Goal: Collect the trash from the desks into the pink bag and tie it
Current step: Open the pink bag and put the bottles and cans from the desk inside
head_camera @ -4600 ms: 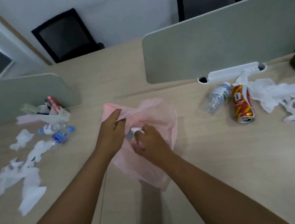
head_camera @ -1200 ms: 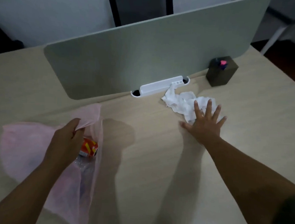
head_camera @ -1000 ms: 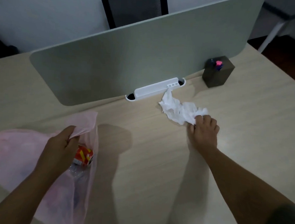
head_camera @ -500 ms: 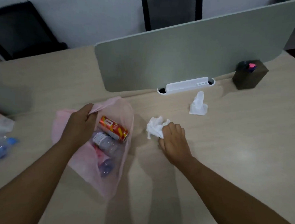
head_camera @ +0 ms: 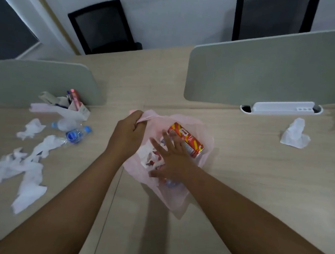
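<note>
The pink bag lies open on the desk in the middle. My left hand grips its rim and holds the mouth up. My right hand is inside the mouth with fingers spread, resting over white tissue. A red and yellow can lies in the bag beside my fingers. A crumpled tissue sits on the desk at the right. On the left desk lie several torn tissues and plastic bottles.
Two grey divider panels stand along the desks' back edges, with a white cable tray under the right one. A white holder with pens stands at the left panel. Black chairs are behind the desks.
My right hand carried the white tissue from the desk into the bag and opened its fingers over it. My view swung left, so the left desk's trash shows again.
</note>
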A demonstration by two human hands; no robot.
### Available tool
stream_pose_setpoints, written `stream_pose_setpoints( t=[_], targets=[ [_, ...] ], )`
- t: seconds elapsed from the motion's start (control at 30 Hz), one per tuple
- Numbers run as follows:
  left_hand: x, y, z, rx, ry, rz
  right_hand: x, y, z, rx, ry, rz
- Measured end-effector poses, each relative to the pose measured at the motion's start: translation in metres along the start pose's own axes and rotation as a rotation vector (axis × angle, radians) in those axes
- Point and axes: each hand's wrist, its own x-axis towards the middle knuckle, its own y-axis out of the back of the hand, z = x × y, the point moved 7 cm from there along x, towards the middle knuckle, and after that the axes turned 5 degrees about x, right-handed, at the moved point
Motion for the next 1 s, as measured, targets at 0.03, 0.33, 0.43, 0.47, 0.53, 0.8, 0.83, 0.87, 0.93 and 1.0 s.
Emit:
stream_pose_setpoints(
  t=[0.03,0.33,0.43,0.47,0.53,0.8,0.83,0.87,0.93,1.0],
  targets=[
    [0.001,-0.003,-0.001,-0.015,0.0,0.002,-0.003,0.005,0.01,0.008,-0.002,0.016],
    [0.026,-0.071,0.033,-0.109,-0.058,0.02,-0.094,0.108,0.195,-0.194,-0.307,0.399],
    [0.034,-0.094,0.047,-0.107,-0.055,0.009,-0.122,0.116,0.28,-0.236,-0.635,0.294],
    [0.035,-0.102,0.049,-0.101,-0.056,-0.005,-0.13,0.117,0.305,-0.227,-0.729,0.253],
    [0.037,-0.114,0.053,-0.093,-0.056,-0.022,-0.139,0.116,0.344,-0.184,-0.848,0.234],
    [0.054,-0.133,0.023,0.002,-0.023,0.015,-0.153,0.102,0.362,-0.216,-0.948,0.473],
    [0.054,-0.132,0.021,0.005,-0.016,0.017,-0.158,0.104,0.354,-0.296,-0.942,0.512],
    [0.054,-0.129,0.021,0.0,-0.012,0.021,-0.163,0.108,0.345,-0.374,-0.936,0.545],
    [0.053,-0.121,0.025,-0.016,-0.024,0.03,-0.163,0.112,0.326,-0.428,-0.893,0.522],
    [0.049,-0.114,0.032,-0.029,-0.048,0.02,-0.15,0.102,0.298,-0.286,-0.815,0.463]
  ],
)
